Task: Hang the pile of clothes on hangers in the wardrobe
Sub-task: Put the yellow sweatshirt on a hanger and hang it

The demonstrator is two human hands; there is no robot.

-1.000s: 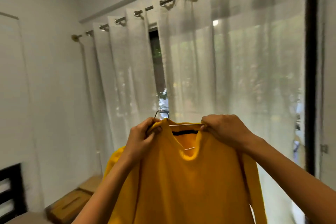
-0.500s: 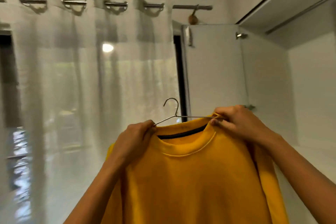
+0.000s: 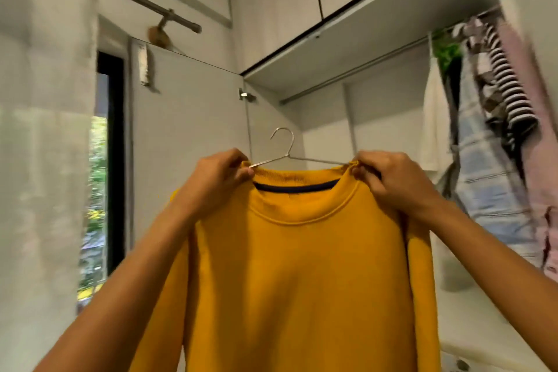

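Left hand point(image 3: 218, 180) and right hand point(image 3: 394, 183) are both raised in front of the person. Each has its fingers curled and pinching a shoulder of the yellow sweatshirt point(image 3: 296, 266), just beside the collar, where the fabric meets the ends of the wire hanger point(image 3: 305, 159). Neither hand is loose or empty. The sweatshirt is already threaded on the hanger and hangs flat and square between the hands, with the hook standing free above the neckline and turned to the left. Beyond it the wardrobe point(image 3: 386, 118) stands open, its door point(image 3: 187, 136) swung out to the left. The hanging rail point(image 3: 356, 70) runs under the top board, higher than the hook and well apart from it. Further right on that rail hang clothes already put away point(image 3: 498, 118), a striped piece among them, though they are blurred. So the dressing of the hanger looks done, and the step in hand is carrying the garment to the rail. The next move probably calls for lifting the hanger until the hook clears the rail, then lowering it onto the bare stretch left of the hung clothes. One hand may need to shift to the hook's neck to steer it.
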